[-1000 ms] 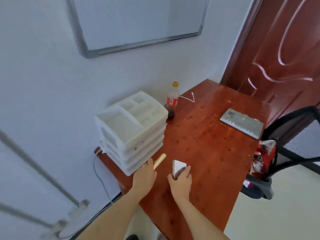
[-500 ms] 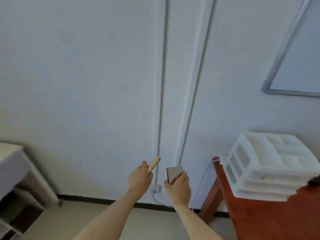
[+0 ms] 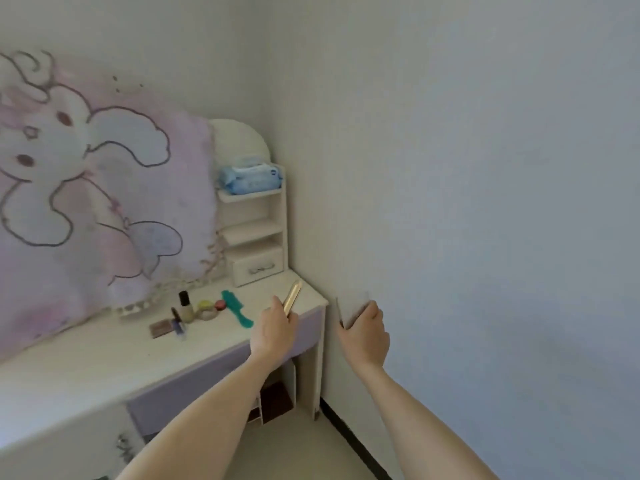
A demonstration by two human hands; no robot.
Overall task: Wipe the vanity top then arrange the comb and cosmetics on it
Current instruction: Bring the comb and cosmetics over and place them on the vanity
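Hanging at the far left behind the vanity (image 3: pixel 104 362), a pink blanket (image 3: pixel 104 202) printed with a rabbit covers the back of the unit. On the pale top, left to right, lie a brown compact (image 3: pixel 160 329), a dark blurred stick (image 3: pixel 178 325) just beside it, an upright bottle (image 3: pixel 187 308) with a black cap, a yellow-green round pot (image 3: pixel 206 310), a small red pot (image 3: pixel 220 304), and a teal comb (image 3: pixel 237 308) lying at a slant with its handle toward the front edge. These sit close together near the middle-right of the top. Behind them a small shelf tower (image 3: pixel 254 230) with a drawer stands at the right rear corner, a blue pack of wipes (image 3: pixel 251 178) on its upper shelf. Over the vanity's right front corner the left hand (image 3: pixel 275 330) grasps a slim gold stick (image 3: pixel 292 296), its free end pointing up and away. Right of the vanity, in front of the bare wall, the right hand (image 3: pixel 363 336) grasps a pale flat box (image 3: pixel 351 306), blurred.
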